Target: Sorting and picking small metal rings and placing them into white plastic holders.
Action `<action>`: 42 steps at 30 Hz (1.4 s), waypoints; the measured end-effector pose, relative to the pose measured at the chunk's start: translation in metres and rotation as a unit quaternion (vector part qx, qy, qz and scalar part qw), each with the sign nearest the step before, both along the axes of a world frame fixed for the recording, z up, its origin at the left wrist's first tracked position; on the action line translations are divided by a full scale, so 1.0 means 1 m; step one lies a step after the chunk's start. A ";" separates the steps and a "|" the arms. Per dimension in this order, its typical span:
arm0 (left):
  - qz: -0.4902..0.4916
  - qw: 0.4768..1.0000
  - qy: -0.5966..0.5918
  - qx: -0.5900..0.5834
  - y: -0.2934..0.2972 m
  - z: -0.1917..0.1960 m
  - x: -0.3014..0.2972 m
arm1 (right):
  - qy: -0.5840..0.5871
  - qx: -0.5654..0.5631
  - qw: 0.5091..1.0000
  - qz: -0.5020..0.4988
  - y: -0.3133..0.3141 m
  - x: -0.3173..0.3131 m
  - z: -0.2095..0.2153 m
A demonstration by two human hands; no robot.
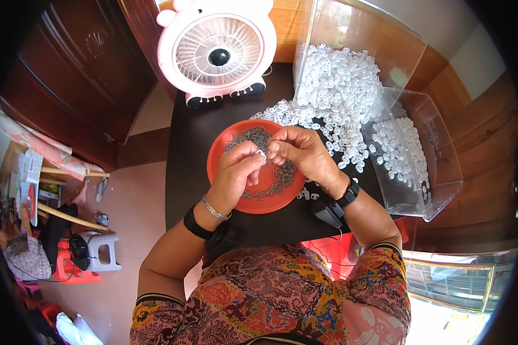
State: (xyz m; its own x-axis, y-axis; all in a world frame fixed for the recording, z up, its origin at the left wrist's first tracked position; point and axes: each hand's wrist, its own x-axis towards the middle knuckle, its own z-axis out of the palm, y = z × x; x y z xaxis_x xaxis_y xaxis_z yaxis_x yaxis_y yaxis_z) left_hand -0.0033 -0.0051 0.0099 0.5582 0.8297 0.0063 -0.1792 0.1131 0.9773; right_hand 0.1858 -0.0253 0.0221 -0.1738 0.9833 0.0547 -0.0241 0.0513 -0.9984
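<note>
l hand (pixel 236 171) pinches sm. white pc (pixel 262 154) over red tray (pixel 270 206); r hand (pixel 306 153) near-closed beside it, can't tell if gripping.

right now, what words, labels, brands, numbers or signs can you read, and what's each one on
None can be read.
Small white plastic pieces with holes: any marks are too small.
Round red plastic basin: no readable text.
Pink-and-white animal-shaped fan: no readable text.
White-and-red object at far left: too small and blurred.
</note>
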 end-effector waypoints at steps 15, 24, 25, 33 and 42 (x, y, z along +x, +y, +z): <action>0.010 1.000 -0.005 0.008 0.000 -0.005 0.002 | 0.024 -0.003 1.000 0.019 -0.004 -0.006 -0.002; 0.018 1.000 -0.015 0.007 0.001 -0.007 0.003 | -0.002 0.007 1.000 0.024 -0.004 -0.006 -0.003; 0.019 1.000 -0.012 0.008 0.001 -0.007 0.003 | -0.005 0.008 1.000 0.024 -0.004 -0.006 -0.003; 0.026 0.999 -0.002 0.021 0.000 -0.007 0.003 | -0.008 0.026 0.999 0.021 -0.005 -0.008 -0.004; 0.029 0.998 0.014 0.047 -0.004 -0.008 0.005 | -0.109 0.075 0.991 0.005 -0.008 -0.010 -0.001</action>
State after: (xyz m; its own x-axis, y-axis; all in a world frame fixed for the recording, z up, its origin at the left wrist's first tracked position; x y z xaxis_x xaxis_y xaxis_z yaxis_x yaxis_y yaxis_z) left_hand 0.0013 -0.0090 0.0017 0.5105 0.8569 0.0712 -0.1552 0.0104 0.9878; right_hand 0.1762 -0.0330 0.0214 -0.2074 0.9652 0.1595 0.1899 0.1996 -0.9613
